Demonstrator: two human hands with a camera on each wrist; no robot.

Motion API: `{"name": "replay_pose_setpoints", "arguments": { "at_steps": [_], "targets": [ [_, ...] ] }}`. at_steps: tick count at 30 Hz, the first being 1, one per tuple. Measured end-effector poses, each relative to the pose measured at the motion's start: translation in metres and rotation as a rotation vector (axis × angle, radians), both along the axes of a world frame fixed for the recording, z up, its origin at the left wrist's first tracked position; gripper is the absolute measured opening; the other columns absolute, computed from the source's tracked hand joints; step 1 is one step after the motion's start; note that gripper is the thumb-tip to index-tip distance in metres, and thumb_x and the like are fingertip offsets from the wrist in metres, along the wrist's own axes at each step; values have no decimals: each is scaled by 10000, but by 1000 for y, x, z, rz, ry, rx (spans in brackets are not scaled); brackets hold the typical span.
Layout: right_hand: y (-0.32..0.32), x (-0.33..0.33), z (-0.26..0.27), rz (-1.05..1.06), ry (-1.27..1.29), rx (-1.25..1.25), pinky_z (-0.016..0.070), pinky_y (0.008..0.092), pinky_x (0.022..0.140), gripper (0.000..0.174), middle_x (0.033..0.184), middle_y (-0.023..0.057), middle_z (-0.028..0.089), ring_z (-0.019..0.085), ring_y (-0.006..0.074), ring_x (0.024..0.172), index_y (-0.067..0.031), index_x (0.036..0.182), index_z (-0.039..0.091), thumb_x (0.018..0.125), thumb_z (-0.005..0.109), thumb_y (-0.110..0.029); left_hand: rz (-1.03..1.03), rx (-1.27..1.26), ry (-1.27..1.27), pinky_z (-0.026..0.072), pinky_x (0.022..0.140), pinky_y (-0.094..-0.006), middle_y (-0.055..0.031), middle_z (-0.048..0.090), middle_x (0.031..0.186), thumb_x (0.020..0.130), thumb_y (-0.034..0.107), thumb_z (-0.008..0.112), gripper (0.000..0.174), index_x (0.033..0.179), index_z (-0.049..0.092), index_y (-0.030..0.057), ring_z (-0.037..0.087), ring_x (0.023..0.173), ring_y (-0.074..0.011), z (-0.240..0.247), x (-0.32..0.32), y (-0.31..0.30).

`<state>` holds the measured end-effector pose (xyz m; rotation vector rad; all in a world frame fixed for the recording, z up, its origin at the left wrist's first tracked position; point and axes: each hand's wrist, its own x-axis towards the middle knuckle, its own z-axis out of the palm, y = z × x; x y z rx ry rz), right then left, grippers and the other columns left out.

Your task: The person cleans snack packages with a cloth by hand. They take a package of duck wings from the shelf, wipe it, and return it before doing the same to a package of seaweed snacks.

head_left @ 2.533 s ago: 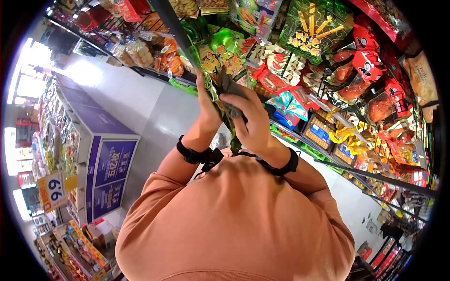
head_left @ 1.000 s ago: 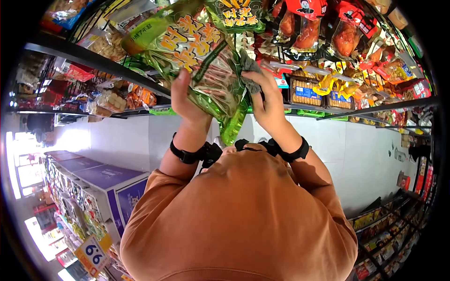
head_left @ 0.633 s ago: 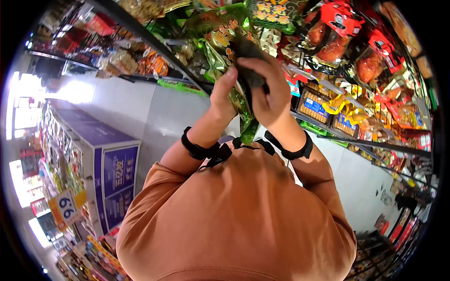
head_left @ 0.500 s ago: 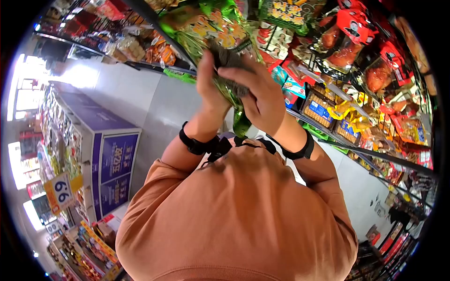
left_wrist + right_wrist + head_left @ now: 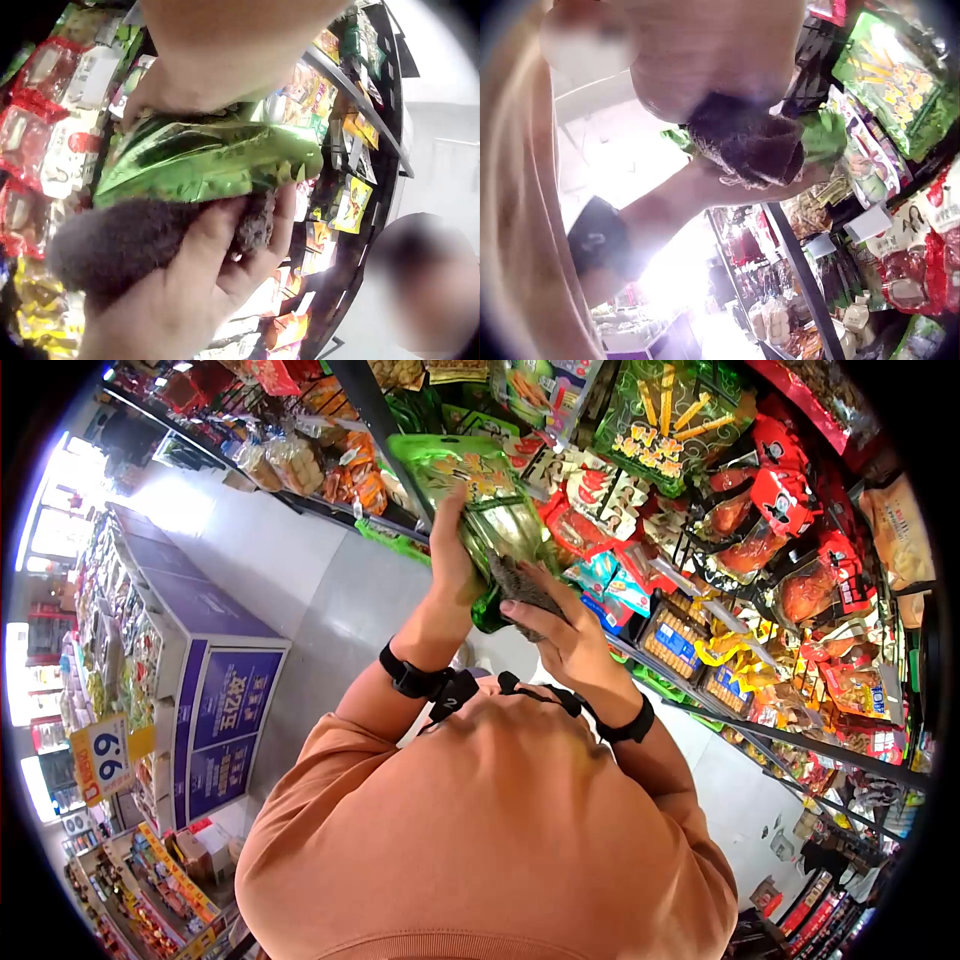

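Observation:
A shiny green snack bag (image 5: 500,525) is held upright between both hands in front of the shelves. My left hand (image 5: 452,565) grips its left edge, with the thumb up along the front. A dark grey cloth (image 5: 522,592) is pinched in my right hand (image 5: 572,640) against the bag's right side. In the left wrist view the cloth (image 5: 127,244) bulges from the right hand (image 5: 187,292), just below the green bag (image 5: 217,161). The right wrist view shows the cloth (image 5: 746,142) in front of the left forearm (image 5: 667,195); the left fingers are mostly hidden there.
Racks of packaged snacks fill the upper right, with red-topped packs (image 5: 785,500) and boxed biscuits (image 5: 672,640). A dark metal shelf post (image 5: 375,425) stands just left of the bag. At the left is a purple-and-white display stand (image 5: 215,660) with a price sign (image 5: 103,758), across the grey floor (image 5: 330,590).
The bag has turned and its front shows more. The cloth and right hand have moved down and to the right, away from the left thumb. The head view has swung slightly.

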<state>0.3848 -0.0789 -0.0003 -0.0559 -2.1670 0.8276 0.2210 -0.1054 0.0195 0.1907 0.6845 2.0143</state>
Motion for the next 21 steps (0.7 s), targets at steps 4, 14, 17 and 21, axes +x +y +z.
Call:
{"name": "replay_pose_setpoints", "arguments": {
  "at_steps": [4, 14, 17, 21],
  "targets": [
    [4, 24, -25, -223, -144, -106, 422, 403, 1010, 483, 1248, 197, 538, 539, 366, 1175, -87, 1135, 643, 740, 520, 162, 109, -96, 755, 495, 853, -397, -146, 556, 1224, 795, 53, 639, 558, 1309, 421, 53, 596, 1045, -295, -8, -22, 4],
    [-21, 55, -45, -659, -102, -168, 466, 343, 900, 386, 1217, 219, 542, 577, 333, 1073, -26, 1119, 622, 809, 464, 141, 104, -87, 2780, 212, 1074, -622, 48, 230, 1540, 740, -18, 604, 829, 1394, 368, 433, 322, 1355, -300, -17, -89, 85],
    [-36, 59, -52, -709, -106, -230, 441, 357, 930, 288, 1199, 219, 545, 556, 322, 1090, -9, 1112, 602, 867, 479, 79, -21, -184, 2829, 218, 1069, -628, 55, 211, 1548, 736, -23, 605, 868, 1419, 332, 437, 296, 1372, -311, -33, -115, 110],
    [-54, 66, -60, -839, -68, -222, 476, 359, 899, 389, 1160, 221, 561, 588, 328, 1040, -19, 1115, 610, 800, 474, 164, -184, -410, 2628, 182, 1063, -682, 23, 277, 1523, 706, 245, 750, 844, 1425, 342, 416, 229, 1400, -330, -35, -136, 114]
  ]
}}
